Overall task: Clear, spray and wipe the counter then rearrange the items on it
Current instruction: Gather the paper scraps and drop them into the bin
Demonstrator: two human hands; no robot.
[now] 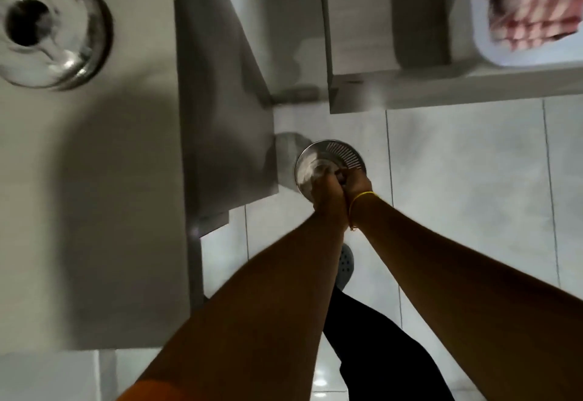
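I look straight down past the edge of the pale counter [94, 179]. Low over the tiled floor sits a round steel lid [318, 160] with a band of slots along its right rim; what is under it is hidden. My left hand [328, 190] and my right hand [358, 179] are pressed together on the near part of the lid, both closed on it. A yellow band circles my right wrist. On the counter at the far left stands a blurred glass lid [47, 28] with a dark knob.
A grey panel [220, 116] drops from the counter's side, right beside the steel lid. A white shelf unit [378, 85] stands behind, with a white basket [482, 47] holding red-striped cloth at top right. My grey perforated shoe [345, 263] and black trouser leg are below my arms.
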